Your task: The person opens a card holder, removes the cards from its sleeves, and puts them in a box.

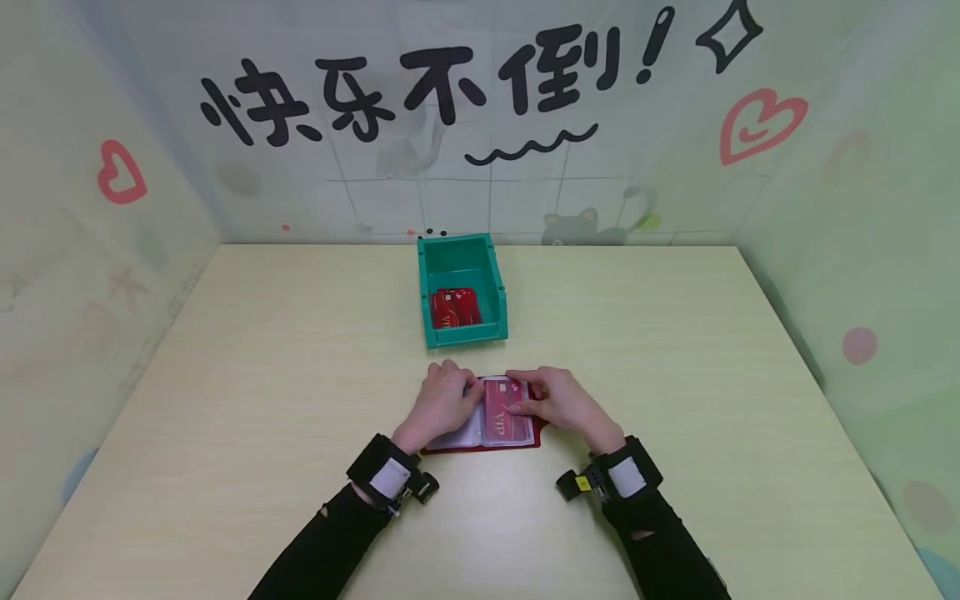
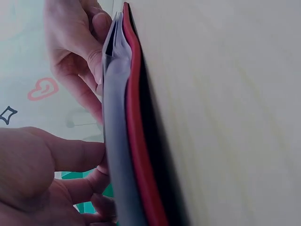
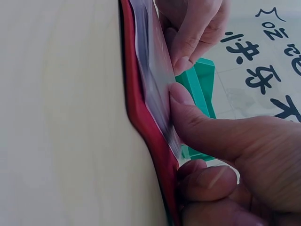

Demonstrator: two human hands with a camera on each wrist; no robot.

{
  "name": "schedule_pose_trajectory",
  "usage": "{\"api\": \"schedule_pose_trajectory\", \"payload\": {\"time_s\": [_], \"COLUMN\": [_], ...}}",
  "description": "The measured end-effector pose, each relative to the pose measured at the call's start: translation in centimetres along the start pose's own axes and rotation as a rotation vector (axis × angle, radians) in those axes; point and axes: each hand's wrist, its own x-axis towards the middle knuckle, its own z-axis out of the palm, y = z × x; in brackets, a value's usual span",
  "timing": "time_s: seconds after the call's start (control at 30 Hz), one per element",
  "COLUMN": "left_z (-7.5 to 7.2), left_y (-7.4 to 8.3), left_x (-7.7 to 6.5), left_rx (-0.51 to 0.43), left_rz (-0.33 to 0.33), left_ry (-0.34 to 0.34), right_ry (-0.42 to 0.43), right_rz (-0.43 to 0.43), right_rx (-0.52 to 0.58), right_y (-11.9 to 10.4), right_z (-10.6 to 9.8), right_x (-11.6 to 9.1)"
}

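An open card holder (image 1: pixel 480 448) with a red cover and clear sleeves lies on the table. In its right-hand sleeve sits a red VIP card (image 1: pixel 502 427). My left hand (image 1: pixel 442 402) is at the holder's upper left, fingers curled, the thumb meeting a finger at the sleeve by the card's upper left edge. My right hand (image 1: pixel 558 400) grips the right side. In the right wrist view its thumb (image 3: pixel 193 115) presses on the sleeve while the other fingers curl at the red cover's (image 3: pixel 138 113) edge.
Beyond the holder stands a green open box (image 1: pixel 467 335) with several red cards (image 1: pixel 456 308) inside. The pale wooden table (image 1: pixel 300 333) runs back to a printed backdrop (image 1: pixel 450 200), with side panels at left and right.
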Motion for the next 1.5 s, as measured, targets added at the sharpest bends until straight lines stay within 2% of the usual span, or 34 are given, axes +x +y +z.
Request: {"api": "schedule_pose_trajectory", "payload": {"time_s": [0.13,0.37,0.57,0.7,0.97,1.13,1.23,1.4,1.5], "left_z": [0.0,-0.4,-0.5,-0.6,-2.4,-3.6,-3.7,-3.8,-4.9], "left_y": [-0.1,-0.4,-0.3,-0.5,-1.7,-1.6,-1.2,-1.0,-1.2], "left_x": [0.0,0.0,-0.1,0.1,0.7,0.8,0.8,1.0,1.4], "left_rx": [0.001,-0.056,-0.013,-0.013,-0.131,-0.222,-0.278,-0.295,-0.246], "left_rz": [-0.005,-0.049,-0.038,-0.037,-0.09,-0.157,-0.174,-0.146,-0.12], "left_ry": [-0.016,-0.022,-0.018,-0.051,-0.187,-0.196,-0.187,-0.202,-0.219], "right_ry": [-0.009,-0.014,-0.017,-0.015,-0.014,-0.01,-0.012,-0.016,-0.016], "right_rz": [-0.011,-0.008,-0.006,-0.005,-0.003,0.005,0.016,0.007,0.0], "right_rx": [0.001,0.006,0.001,-0.005,-0.012,-0.02,-0.018,-0.008,-0.007], "right_y": [0.0,-0.1,-0.1,-0.1,-0.1,0.1,0.3,0.3,0.3], "right_z": [-0.2,-0.3,-0.5,-0.4,-0.3,-0.4,-0.4,-0.4,-0.3], "right_x": [-0.1,-0.1,-0.1,-0.1,-0.1,0.0,0.0,0.0,0.1]}}
